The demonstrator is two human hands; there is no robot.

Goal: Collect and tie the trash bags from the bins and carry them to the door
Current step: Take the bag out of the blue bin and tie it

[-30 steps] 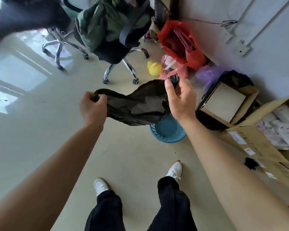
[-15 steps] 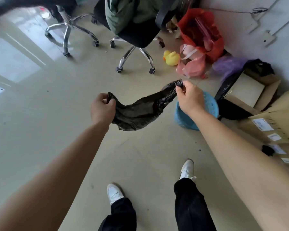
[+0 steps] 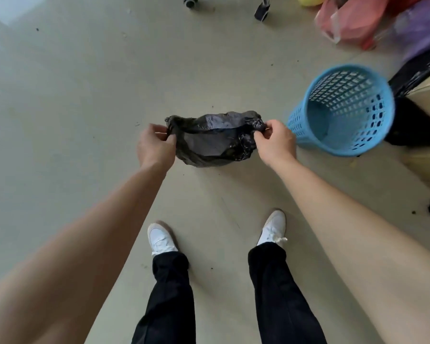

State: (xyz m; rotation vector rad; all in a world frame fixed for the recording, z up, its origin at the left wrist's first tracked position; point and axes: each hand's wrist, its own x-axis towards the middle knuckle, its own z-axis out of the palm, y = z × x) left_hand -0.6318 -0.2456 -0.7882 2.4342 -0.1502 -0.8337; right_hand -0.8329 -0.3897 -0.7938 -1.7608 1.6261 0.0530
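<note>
Black plastic trash bag (image 3: 212, 139) held out of the bin, mouth stretched between both hands, not yet tied

Bag is held in the air above the floor (image 3: 85, 95), just left of the blue mesh bin (image 3: 343, 110), which now looks bare inside. Left hand (image 3: 154, 147) is pinched on the left rim, right hand (image 3: 276, 142) on the bunched right rim. For a clean tie, each rim side should be gathered into a tight tail, slack pressed out, and the two tails crossed and knotted twice. Film looks thin and crinkled, so pull should be kept steady to avoid a tear. Contents appear light; bag sags only slightly. Carry to the door is left for after the knot
</note>
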